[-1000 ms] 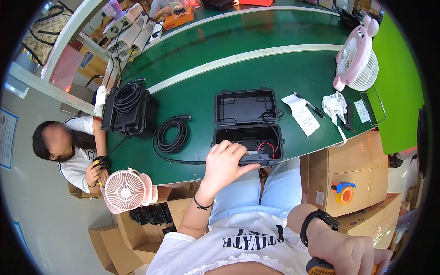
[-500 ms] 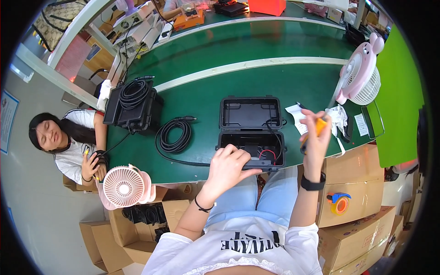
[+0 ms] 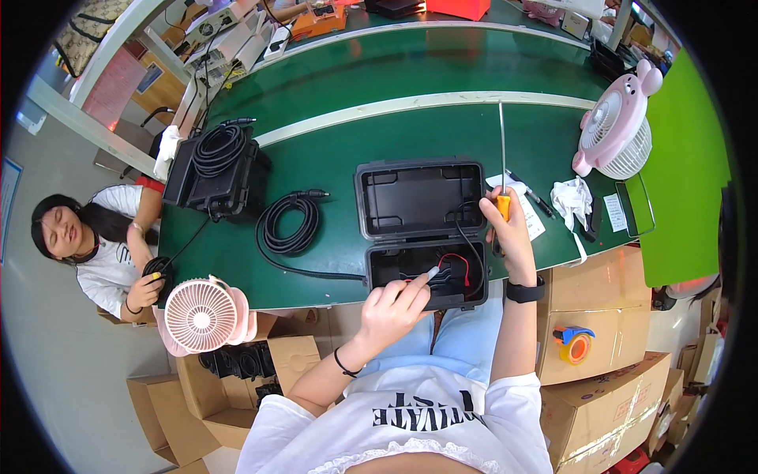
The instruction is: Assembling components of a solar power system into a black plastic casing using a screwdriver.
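Observation:
A black plastic case [image 3: 420, 197] stands open in front of me, its lid laid back toward the far side. Inside its lower half are a red wire [image 3: 464, 267] and dark parts. My left hand [image 3: 392, 310] reaches over the case's near edge, fingers closed together, with a small pale tip showing at the fingertips; whether that is a held piece I cannot make out. In my right hand [image 3: 512, 237], at the case's right side, is a screwdriver [image 3: 503, 158] with a yellow-orange handle, its long shaft pointing away from me. A coiled black cable [image 3: 288, 227] runs into the case's left side.
Another black case [image 3: 217, 178] with coiled cable stands left, near a seated person [image 3: 99, 245] holding cable. A pink fan [image 3: 205, 316] is at the near left, a second fan [image 3: 620, 126] far right. Crumpled white paper [image 3: 572, 199] and a pen [image 3: 530, 193] lie right of my hand.
My left hand has moved from the case's front rim to over its inside. My right hand has moved left toward the case, the screwdriver now pointing straight away from me. The case is slightly turned.

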Motion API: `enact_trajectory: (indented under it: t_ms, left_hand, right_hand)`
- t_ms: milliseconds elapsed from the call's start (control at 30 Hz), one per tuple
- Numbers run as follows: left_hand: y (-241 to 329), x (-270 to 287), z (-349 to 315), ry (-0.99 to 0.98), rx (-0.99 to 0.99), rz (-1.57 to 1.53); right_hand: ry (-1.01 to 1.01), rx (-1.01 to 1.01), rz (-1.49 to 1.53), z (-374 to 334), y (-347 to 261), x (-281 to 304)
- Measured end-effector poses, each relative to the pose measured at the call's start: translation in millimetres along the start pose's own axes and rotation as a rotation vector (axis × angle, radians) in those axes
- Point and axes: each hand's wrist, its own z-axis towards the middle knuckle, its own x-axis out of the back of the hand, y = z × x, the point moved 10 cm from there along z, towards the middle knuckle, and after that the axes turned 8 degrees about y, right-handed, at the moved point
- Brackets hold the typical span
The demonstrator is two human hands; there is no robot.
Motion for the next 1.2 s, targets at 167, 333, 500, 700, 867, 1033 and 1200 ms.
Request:
enact_trajectory:
  t_ms: [167, 333, 500, 700, 867, 1033, 1200]
  left_hand:
    - [9, 4, -15, 0.092, -0.008, 0.131]
    - [2, 7, -11, 0.057, 0.032, 0.073]
    - [-2, 1, 2, -0.021, 0.015, -0.02]
    - [-4, 3, 5, 0.003, 0.034, -0.018]
    - [-4, 1, 1, -0.015, 0.019, -0.042]
    - [0, 2, -2, -0.03, 0.022, -0.029]
    - [-8, -4, 6, -0.139, 0.099, -0.109]
  right_hand:
    - [-0.104, 0.018, 0.139, -8, -15, -2]
    - [-0.038, 0.02, 0.171, -12, -14, 2]
    - [0.01, 0.034, 0.028, -7, -9, 1]
    - [-0.015, 0.126, 0.088, -11, -21, -5]
    - [0.021, 0.142, 0.086, -14, -25, 0]
    - [0.037, 0.254, 0.207, -30, -28, 5]
    - [0.131, 0.376, 0.261, -41, -29, 21]
